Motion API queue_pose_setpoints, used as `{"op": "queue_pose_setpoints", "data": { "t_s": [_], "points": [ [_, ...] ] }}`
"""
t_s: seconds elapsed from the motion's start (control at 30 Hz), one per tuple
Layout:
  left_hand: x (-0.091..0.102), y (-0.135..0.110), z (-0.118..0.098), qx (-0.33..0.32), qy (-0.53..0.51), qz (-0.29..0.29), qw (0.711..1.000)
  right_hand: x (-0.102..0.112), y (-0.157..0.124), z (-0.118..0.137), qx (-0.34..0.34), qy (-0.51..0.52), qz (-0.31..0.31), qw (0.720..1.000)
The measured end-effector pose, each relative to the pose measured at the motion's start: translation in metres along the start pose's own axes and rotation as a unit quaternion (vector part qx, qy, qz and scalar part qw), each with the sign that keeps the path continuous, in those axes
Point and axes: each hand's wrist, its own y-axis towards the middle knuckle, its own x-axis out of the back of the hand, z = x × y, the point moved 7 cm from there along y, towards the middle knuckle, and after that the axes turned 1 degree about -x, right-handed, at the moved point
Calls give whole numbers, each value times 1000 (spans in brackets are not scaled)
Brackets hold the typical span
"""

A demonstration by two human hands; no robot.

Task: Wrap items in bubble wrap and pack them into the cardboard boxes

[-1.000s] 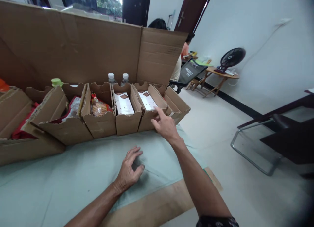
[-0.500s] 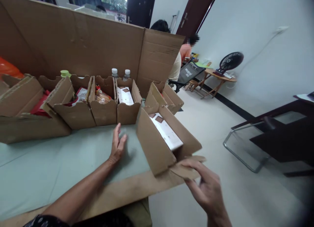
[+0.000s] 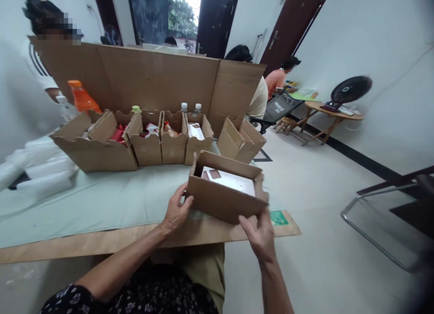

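I hold a small open cardboard box [image 3: 224, 201] above the near edge of the table [image 3: 101, 201]. Inside it lies a flat white packet with brown squares [image 3: 230, 182]. My left hand [image 3: 176, 210] grips the box's left end with fingers curled round the corner. My right hand [image 3: 259, 235] grips its lower right corner from below. Behind it, a row of similar cardboard boxes [image 3: 149, 142] stands on the table, filled with snack packs and white packets. One empty box [image 3: 240, 140] sits tilted at the right end of the row.
A tall cardboard screen [image 3: 152, 79] stands behind the row, with water bottles [image 3: 190, 108] and an orange bottle [image 3: 81, 97] near it. A person in white stands at the left [image 3: 23, 101]. Others sit beyond the screen. A fan [image 3: 349, 90] and chair frame [image 3: 379, 223] are at the right.
My right hand pulled one box out of the row toward me. Now both hands hold it, turned sideways, at the table's near edge. My view has risen and backed away.
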Motion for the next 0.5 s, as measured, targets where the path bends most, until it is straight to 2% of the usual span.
{"op": "queue_pose_setpoints", "data": {
  "t_s": [0.17,0.27,0.37,0.5],
  "points": [
    [82,28,17,8,53,-110,992,-108,69,30,53,67,109,990],
    [108,41,25,10,81,-130,988,-157,91,31,55,49,116,991],
    [117,41,33,20,111,-121,986,-184,84,17,36,9,115,993],
    [132,12,41,33,169,-103,980,-189,54,-6,19,-73,121,990]
  ]
}}
